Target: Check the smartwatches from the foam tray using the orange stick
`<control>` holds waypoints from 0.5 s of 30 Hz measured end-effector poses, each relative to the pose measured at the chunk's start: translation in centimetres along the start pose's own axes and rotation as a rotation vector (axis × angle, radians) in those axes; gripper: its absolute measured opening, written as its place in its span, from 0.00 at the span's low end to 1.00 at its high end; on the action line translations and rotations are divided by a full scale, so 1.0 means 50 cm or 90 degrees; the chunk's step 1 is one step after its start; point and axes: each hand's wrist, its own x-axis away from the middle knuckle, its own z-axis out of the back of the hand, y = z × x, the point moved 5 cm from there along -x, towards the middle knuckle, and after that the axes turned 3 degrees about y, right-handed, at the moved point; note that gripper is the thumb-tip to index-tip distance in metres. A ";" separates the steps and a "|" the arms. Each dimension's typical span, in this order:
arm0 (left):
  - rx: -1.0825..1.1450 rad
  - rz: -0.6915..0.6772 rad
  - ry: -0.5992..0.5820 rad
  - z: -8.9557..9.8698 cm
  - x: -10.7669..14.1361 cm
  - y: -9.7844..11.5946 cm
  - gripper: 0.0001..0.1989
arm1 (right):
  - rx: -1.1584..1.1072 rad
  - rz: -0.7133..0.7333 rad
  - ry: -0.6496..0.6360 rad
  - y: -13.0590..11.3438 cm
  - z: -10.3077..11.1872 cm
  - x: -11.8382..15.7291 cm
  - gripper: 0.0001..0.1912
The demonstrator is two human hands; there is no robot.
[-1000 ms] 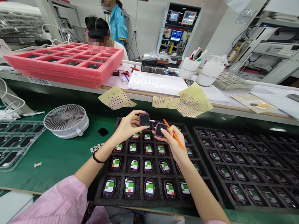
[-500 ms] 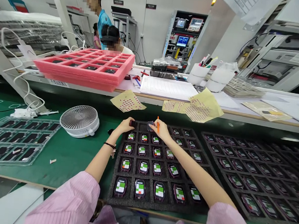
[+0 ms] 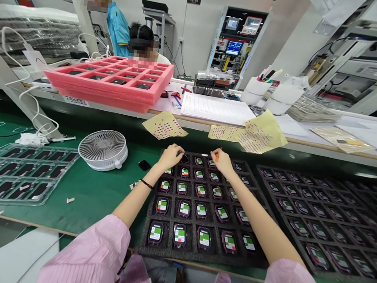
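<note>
My right fingertips (image 3: 218, 158) are pinched narrowly around an orange pen (image 3: 217, 156), with only a short piece of it showing. My left fingers (image 3: 177, 153) curl down at the far edge of the black foam tray (image 3: 143, 241), right beside a dark watch-shaped device (image 3: 184, 159); I can't tell whether they're gripping it. My left hand (image 3: 171, 156) and right hand (image 3: 221, 162) are close together, a few pockets apart, over the tray's far row. The tray's other pockets hold similar devices (image 3: 184, 208), each showing a green, white and red label. A black band (image 3: 146, 184) circles my left wrist, and pink striped sleeves (image 3: 82, 256) cover my forearms.

To the left lie a small black piece (image 3: 144, 165), a white desk fan (image 3: 103, 149) and a clear plastic tray (image 3: 21, 174). A second foam tray of devices (image 3: 320, 225) sits to the right. Farther off are yellow sticker sheets (image 3: 165, 125), a pink foam tray (image 3: 107, 82) and a seated co-worker (image 3: 143, 39).
</note>
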 end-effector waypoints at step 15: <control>-0.163 0.034 -0.167 -0.110 -0.078 0.119 0.26 | 0.007 -0.011 -0.078 0.070 -0.053 -0.018 0.10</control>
